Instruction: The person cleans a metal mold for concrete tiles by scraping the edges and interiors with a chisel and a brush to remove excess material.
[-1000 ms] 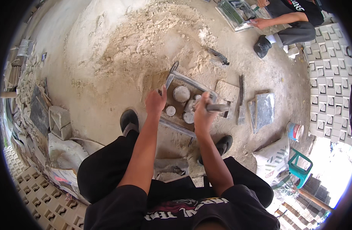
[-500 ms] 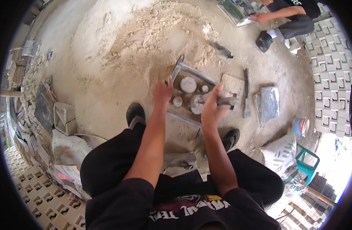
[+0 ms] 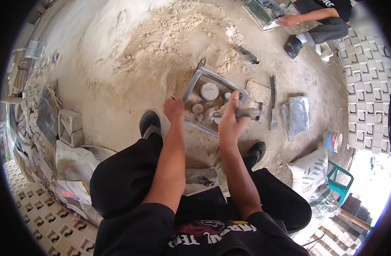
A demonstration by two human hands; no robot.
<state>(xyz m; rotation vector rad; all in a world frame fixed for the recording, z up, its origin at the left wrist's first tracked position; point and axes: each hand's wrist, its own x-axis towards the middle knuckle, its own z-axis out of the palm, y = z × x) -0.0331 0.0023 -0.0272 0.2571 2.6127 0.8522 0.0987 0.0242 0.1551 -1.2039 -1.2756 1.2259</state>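
On the ground between my feet lies a grey rectangular metal mould frame (image 3: 224,78). Sandy material and several round discs, such as a large pale disc (image 3: 209,91), are inside it. My right hand (image 3: 232,123) is closed round a grey hammer-like tool (image 3: 248,112), partly blurred, over the frame's near right part. Its working end hides some of the discs. Just left of the frame, apart from it, my left hand (image 3: 174,109) is curled closed. A small dark tip shows at its top, but what it holds cannot be made out.
A heap of pale sandy material (image 3: 161,47) spreads beyond the frame. To the right lie a flat board (image 3: 258,96), dark bars (image 3: 273,100) and grey plates (image 3: 298,114). A white sack (image 3: 308,173), bucket (image 3: 333,141) and green stool (image 3: 340,179) stand nearer. A co-worker's hand (image 3: 288,20) touches another mould.
My left hand has moved off the frame's left edge, leftward and slightly nearer. My right hand and its tool have shifted slightly left and nearer, uncovering more of the frame's right side.
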